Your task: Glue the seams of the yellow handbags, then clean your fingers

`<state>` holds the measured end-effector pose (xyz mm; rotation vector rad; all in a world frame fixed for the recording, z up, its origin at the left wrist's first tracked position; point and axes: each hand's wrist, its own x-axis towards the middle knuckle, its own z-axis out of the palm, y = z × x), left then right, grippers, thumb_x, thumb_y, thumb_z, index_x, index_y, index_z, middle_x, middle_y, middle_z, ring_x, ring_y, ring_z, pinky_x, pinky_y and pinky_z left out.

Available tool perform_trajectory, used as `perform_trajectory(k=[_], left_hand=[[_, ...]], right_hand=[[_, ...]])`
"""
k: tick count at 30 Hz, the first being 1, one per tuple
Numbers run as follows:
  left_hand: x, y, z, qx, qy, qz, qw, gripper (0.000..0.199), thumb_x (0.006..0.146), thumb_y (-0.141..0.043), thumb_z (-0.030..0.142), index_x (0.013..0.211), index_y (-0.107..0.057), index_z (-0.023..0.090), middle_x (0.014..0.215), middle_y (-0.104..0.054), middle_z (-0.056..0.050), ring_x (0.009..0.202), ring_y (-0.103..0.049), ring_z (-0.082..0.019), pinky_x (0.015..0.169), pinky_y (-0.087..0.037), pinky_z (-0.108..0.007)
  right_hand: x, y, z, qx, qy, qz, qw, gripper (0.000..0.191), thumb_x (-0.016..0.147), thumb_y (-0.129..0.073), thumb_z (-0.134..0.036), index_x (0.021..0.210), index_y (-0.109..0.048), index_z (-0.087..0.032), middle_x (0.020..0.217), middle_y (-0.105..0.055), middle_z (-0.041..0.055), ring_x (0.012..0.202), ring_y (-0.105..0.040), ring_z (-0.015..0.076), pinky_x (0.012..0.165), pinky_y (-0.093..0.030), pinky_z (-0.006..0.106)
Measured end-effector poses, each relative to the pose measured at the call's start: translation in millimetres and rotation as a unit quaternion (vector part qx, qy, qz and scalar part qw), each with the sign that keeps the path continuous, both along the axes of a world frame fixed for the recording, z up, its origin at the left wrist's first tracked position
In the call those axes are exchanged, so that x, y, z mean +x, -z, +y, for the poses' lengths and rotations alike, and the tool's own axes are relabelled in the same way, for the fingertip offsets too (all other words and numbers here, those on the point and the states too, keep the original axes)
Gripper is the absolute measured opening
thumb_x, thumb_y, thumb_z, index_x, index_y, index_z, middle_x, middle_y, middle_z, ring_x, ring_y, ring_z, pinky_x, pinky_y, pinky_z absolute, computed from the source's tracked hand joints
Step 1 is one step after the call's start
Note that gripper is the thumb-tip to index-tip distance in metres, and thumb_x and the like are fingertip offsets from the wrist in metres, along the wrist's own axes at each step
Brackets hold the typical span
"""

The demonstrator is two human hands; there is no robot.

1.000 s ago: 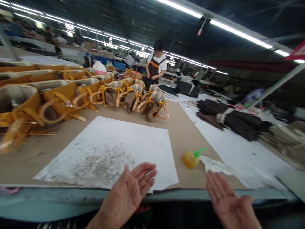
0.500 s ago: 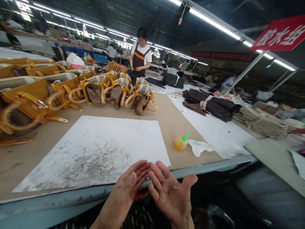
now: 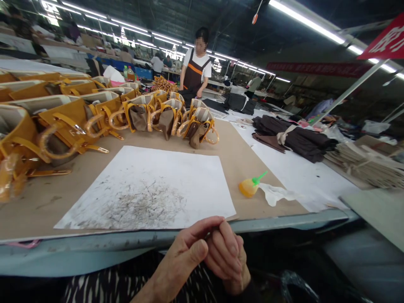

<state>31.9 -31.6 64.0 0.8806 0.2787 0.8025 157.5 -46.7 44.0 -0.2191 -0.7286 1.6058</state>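
My left hand [image 3: 188, 249] reaches in from below at the near table edge, its index finger stretched out and its thumb apart. Its fingertips touch my right hand [image 3: 225, 259], and its other fingers are partly hidden there. The right hand's fingers are curled in toward its palm, with nothing visible in them. Just beyond the hands lies a white sheet [image 3: 176, 168] with dark smears on brown paper [image 3: 233, 139]. Right of the sheet, a small yellow squeeze bottle [image 3: 248, 188] with a green nozzle lies tilted beside a crumpled white tissue [image 3: 274, 194].
Rows of mustard handbags [image 3: 65, 122] with ring handles stand on the left. Tied dark fabric bundles [image 3: 299, 136] and a stack of beige pieces [image 3: 369, 162] lie to the right. Across the table stands a person in an apron [image 3: 195, 73]. The table edge [image 3: 271, 224] runs close by.
My hands have come together; the right hand's spread fingers have curled inward while the left fingers moved against it. The view has shifted, and the person across the table has lowered a hand.
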Motion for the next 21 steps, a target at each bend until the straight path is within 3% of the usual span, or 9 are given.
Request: perform_trajectory(k=[3,8,10,13,15,16,17,19,21], left_hand=[[0.1,0.6,0.6,-0.044,-0.031,-0.029,0.998,0.054,0.083,-0.06,0.057,0.123,-0.062,0.02,0.128,-0.06,-0.011,0.122,-0.049,-0.029,0.108,-0.031,-0.04],[-0.6,7.4,8.4,-0.173,-0.055,-0.129,0.975,0.06,0.085,-0.049,0.065,0.11,-0.068,0.014,0.117,-0.065,-0.015,0.118,-0.052,-0.029,0.108,-0.03,-0.042],[-2.9,11.0,13.5,-0.215,-0.068,-0.147,0.963,0.062,0.085,-0.049,0.066,0.105,-0.069,0.011,0.111,-0.067,-0.016,0.114,-0.054,-0.028,0.109,-0.028,-0.042],[-9.3,13.2,21.2,-0.265,-0.064,-0.173,0.946,0.068,0.082,-0.048,0.071,0.106,-0.068,0.01,0.121,-0.063,-0.017,0.122,-0.049,-0.029,0.11,-0.027,-0.044],[-15.5,11.8,24.8,-0.267,-0.044,-0.206,0.94,0.075,0.079,-0.047,0.075,0.112,-0.065,0.01,0.134,-0.053,-0.017,0.133,-0.038,-0.03,0.112,-0.027,-0.044],[-19.0,10.6,25.8,-0.26,-0.039,-0.224,0.938,0.078,0.079,-0.046,0.076,0.116,-0.063,0.01,0.14,-0.048,-0.016,0.137,-0.033,-0.03,0.112,-0.026,-0.043],[-22.5,9.3,26.4,-0.251,-0.035,-0.24,0.937,0.079,0.079,-0.044,0.077,0.119,-0.061,0.01,0.143,-0.044,-0.016,0.139,-0.029,-0.029,0.113,-0.025,-0.042],[-29.2,7.2,26.3,-0.236,-0.029,-0.256,0.937,0.08,0.081,-0.042,0.076,0.125,-0.057,0.01,0.146,-0.04,-0.015,0.141,-0.026,-0.028,0.114,-0.023,-0.041],[-35.4,5.8,25.0,-0.227,-0.033,-0.262,0.937,0.081,0.083,-0.04,0.075,0.128,-0.054,0.01,0.146,-0.04,-0.015,0.141,-0.026,-0.027,0.115,-0.02,-0.039]], right_hand=[[-8.3,-10.1,-0.7,-0.066,-0.005,-0.015,0.998,0.038,0.091,-0.053,-0.04,0.059,-0.046,-0.021,0.037,-0.025,-0.0137,0.027,-0.013,0.0016,0.034,-0.024,0.013],[-30.8,-14.9,-2.8,-0.134,0.056,-0.246,0.958,0.05,0.094,-0.041,-0.049,0.053,-0.036,-0.02,0.041,-0.027,-0.0082,0.037,-0.021,0.006,0.038,-0.02,0.02],[-40.5,-16.3,-4.3,-0.078,0.12,-0.399,0.905,0.054,0.094,-0.04,-0.05,0.049,-0.036,-0.02,0.042,-0.03,-0.0061,0.039,-0.027,0.0069,0.039,-0.023,0.021],[-56.1,-15.9,-8.4,0.108,0.25,-0.56,0.783,0.048,0.091,-0.048,-0.045,0.051,-0.048,-0.019,0.05,-0.046,-0.0019,0.051,-0.05,0.0115,0.053,-0.042,0.024],[-66.8,-9.2,-12.7,0.208,0.309,-0.587,0.719,0.032,0.091,-0.051,-0.039,0.067,-0.063,-0.021,0.07,-0.062,0.0034,0.078,-0.064,0.0209,0.072,-0.05,0.032],[-71.6,-3.8,-14.8,0.226,0.324,-0.591,0.704,0.024,0.091,-0.051,-0.038,0.082,-0.069,-0.024,0.086,-0.067,0.0065,0.095,-0.064,0.0257,0.083,-0.05,0.038],[-75.4,2.5,-16.5,0.227,0.329,-0.595,0.697,0.023,0.09,-0.052,-0.037,0.1,-0.07,-0.026,0.102,-0.069,0.0083,0.109,-0.059,0.0292,0.094,-0.046,0.044],[-78.4,14.6,-17.0,0.23,0.312,-0.614,0.687,0.047,0.086,-0.06,-0.042,0.131,-0.055,-0.032,0.13,-0.06,0.0068,0.125,-0.049,0.0336,0.109,-0.03,0.052],[-73.1,22.0,-12.5,0.276,0.264,-0.648,0.659,0.072,0.077,-0.069,-0.046,0.142,-0.039,-0.034,0.139,-0.052,0.0038,0.129,-0.044,0.0352,0.116,-0.013,0.052]])
